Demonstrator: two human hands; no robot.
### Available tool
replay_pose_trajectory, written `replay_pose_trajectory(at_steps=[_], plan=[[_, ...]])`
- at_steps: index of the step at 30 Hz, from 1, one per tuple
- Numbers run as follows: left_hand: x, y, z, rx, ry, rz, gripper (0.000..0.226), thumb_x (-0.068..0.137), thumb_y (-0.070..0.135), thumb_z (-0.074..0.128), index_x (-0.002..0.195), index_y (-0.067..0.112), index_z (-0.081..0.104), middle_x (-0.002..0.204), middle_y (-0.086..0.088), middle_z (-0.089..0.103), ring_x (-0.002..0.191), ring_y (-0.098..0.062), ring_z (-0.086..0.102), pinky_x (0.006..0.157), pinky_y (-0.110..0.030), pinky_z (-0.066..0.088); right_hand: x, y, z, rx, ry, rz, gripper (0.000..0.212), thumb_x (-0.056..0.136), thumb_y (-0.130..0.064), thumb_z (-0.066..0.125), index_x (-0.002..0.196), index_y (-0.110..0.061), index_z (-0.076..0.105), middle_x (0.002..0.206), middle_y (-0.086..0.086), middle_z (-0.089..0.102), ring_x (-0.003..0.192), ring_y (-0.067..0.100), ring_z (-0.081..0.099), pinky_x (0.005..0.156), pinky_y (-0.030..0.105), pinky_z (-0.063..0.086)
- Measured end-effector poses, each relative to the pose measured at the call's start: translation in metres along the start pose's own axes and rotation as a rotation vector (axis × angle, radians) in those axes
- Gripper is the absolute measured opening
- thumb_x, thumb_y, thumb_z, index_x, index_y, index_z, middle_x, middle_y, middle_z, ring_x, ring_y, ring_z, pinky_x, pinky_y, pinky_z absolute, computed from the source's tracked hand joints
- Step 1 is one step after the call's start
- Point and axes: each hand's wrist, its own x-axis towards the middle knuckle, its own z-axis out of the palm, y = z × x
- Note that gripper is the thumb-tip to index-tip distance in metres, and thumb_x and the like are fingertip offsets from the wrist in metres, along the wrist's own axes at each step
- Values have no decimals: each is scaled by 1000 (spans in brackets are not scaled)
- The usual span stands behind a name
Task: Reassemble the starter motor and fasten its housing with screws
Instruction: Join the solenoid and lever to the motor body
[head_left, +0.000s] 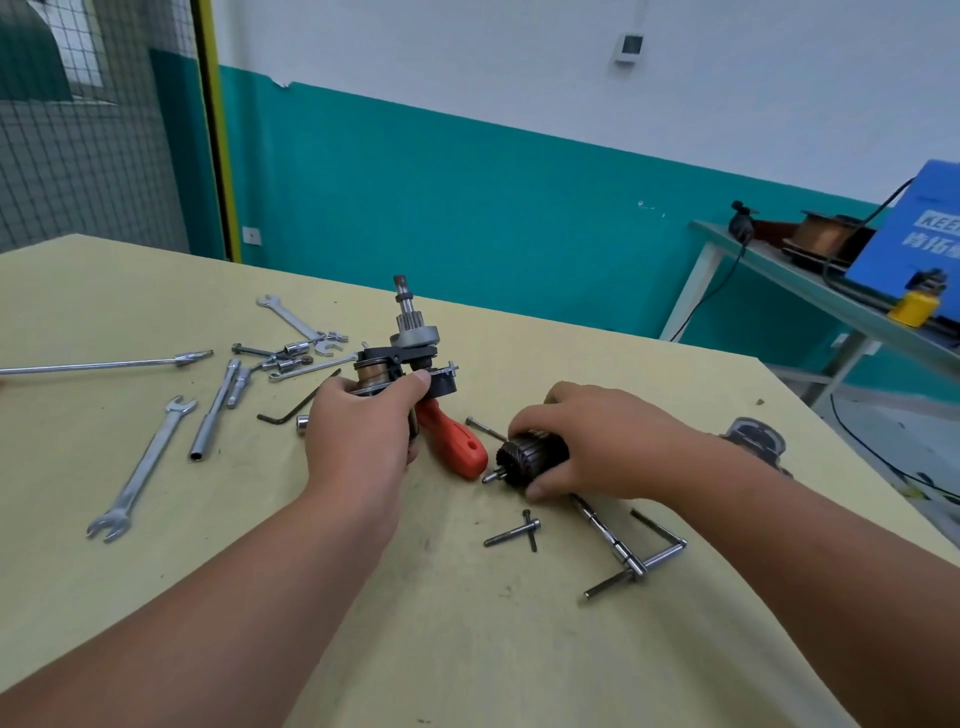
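Fingers of my left hand (363, 431) are curled round the lower part of the drive assembly (413, 345). My thumb lies across its near face and the other fingers wrap its left side. I hold it upright above the table (467, 649); whether its base touches the top I cannot tell, as my palm hides it. Above my grip the assembly shows a copper-coloured ring, then a black forked collar, then a grey toothed pinion with a slim shaft pointing up. A black plate with small metal tabs sticks out to the right of my thumb.

My right hand (587, 447) grips the armature (530, 457), which lies on its side on the table. My fingers arch over its top and my thumb presses its near side. The armature is a dark, ribbed drum, and its short shaft tip pokes out leftward, just beside the orange screwdriver handle (454, 441). That handle lies between my two hands, its upper end hidden under my left hand.

A long bolt (485, 428) lies just behind the armature. Two more bolts (511, 532) lie crossed on the table in front of it, near a chrome crank handle (639, 551) that runs out from under my right hand. Beyond my right forearm a grey metal part (753, 436) is partly hidden.

To the left lie a spanner (137, 473), a socket tube (213, 415), a hex key (296, 402) and a loose heap of smaller tools (296, 353).
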Motion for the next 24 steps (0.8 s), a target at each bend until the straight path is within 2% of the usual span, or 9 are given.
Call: replay_pose_trajectory(at_steps=[5, 10, 11, 13, 15, 17, 20, 21, 24], plan=[[-2, 1, 2, 16, -6, 9, 42, 73, 43, 87, 101, 22, 64, 87, -8, 70, 71, -25, 62, 61, -33, 52, -11, 9, 10, 103, 203, 2, 52, 81, -63, 78, 126, -41, 60, 118, -9, 55, 107, 14, 52, 86, 30, 42], [-2, -2, 1, 56, -6, 15, 39, 75, 39, 89, 101, 23, 66, 77, 1, 68, 67, -20, 61, 58, -31, 54, -58, 10, 14, 866, 688, 173, 38, 71, -43, 81, 104, -43, 62, 102, -23, 67, 101, -8, 60, 79, 5, 45], [-2, -2, 0, 70, -7, 21, 39, 74, 41, 89, 101, 24, 66, 74, 4, 68, 66, -19, 61, 58, -31, 55, -70, 9, 14, 1025, 761, 189, 37, 71, -42, 76, 106, -40, 64, 104, -20, 71, 102, -3, 65, 81, 8, 49], [-2, -3, -1, 110, -19, 42, 41, 70, 44, 89, 98, 25, 67, 67, 8, 67, 62, -18, 60, 59, -33, 57, -93, 8, 16, 1366, 868, 183, 29, 78, -32, 72, 107, -35, 70, 116, 0, 74, 114, 24, 69, 98, 35, 57], [-3, -3, 0, 184, -36, 74, 43, 65, 49, 88, 95, 27, 66, 70, 7, 69, 63, -21, 61, 63, -39, 58, -114, 2, 17, 1640, 892, 198, 19, 87, -22, 68, 102, -32, 75, 121, 18, 71, 123, 47, 62, 105, 62, 51], [-6, -3, 1, 310, -35, 122, 46, 63, 55, 85, 95, 28, 66, 81, 6, 74, 74, -25, 68, 75, -46, 60, -127, -2, 22, 1711, 872, 259, 17, 90, -15, 70, 105, -22, 71, 124, 28, 66, 125, 53, 57, 105, 72, 46], [-9, -4, 2, 494, 4, 229, 48, 66, 60, 83, 100, 36, 60, 91, 14, 73, 88, -18, 72, 79, -42, 58, -130, -5, 23, 1690, 822, 321, 9, 94, -8, 66, 91, -17, 65, 120, 40, 57, 111, 55, 60, 102, 66, 49], [-10, -4, 3, 547, 5, 269, 49, 68, 61, 83, 105, 41, 57, 94, 18, 71, 90, -14, 71, 78, -39, 56, -127, -5, 22, 1698, 835, 352, 18, 95, -8, 63, 80, -19, 64, 117, 41, 57, 102, 49, 60, 94, 59, 48], [-14, -5, 4, 732, -5, 392, 54, 73, 61, 82, 113, 49, 49, 94, 29, 61, 91, -8, 60, 70, -25, 42, -121, -4, 21, 1718, 833, 405, 21, 88, -21, 63, 67, -25, 62, 100, 28, 62, 94, 34, 59, 83, 50, 40]])
